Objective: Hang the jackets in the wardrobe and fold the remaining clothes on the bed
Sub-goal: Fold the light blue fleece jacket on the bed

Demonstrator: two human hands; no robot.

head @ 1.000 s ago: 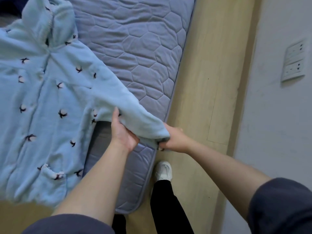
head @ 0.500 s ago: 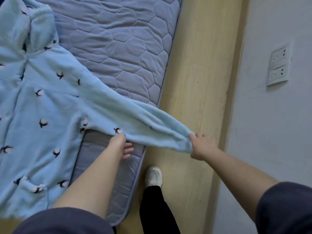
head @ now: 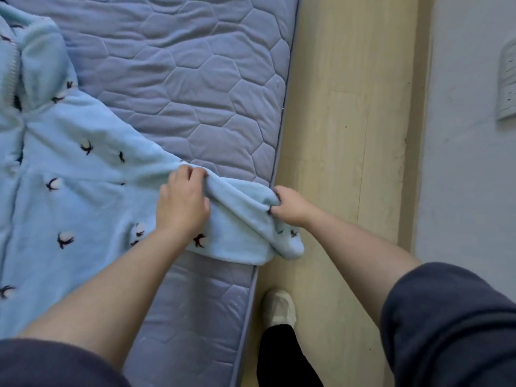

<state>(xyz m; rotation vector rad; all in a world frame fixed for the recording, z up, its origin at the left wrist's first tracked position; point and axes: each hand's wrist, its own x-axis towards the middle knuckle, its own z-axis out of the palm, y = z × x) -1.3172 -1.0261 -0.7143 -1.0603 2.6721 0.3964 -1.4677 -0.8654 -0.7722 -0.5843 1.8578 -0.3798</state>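
Note:
A light blue fleece top [head: 78,191] with small dark bird prints lies spread on the quilted grey-blue mattress [head: 195,79], collar toward the upper left. Its right sleeve [head: 240,227] runs to the mattress's right edge, with the cuff hanging just over it. My left hand [head: 181,202] grips the sleeve's upper edge near its middle, fingers curled into the fabric. My right hand [head: 290,205] pinches the sleeve close to the cuff at the mattress edge.
Right of the mattress runs a strip of pale wooden floor [head: 343,135], then a white wall [head: 469,163] with a socket plate [head: 506,79]. My white shoe [head: 279,307] and black trouser leg stand on the floor beside the bed's corner.
The sleeve was stretched out over the floor half a second ago. Both hands have since moved up and left, bringing it back over the mattress; my left hand now grips it from above.

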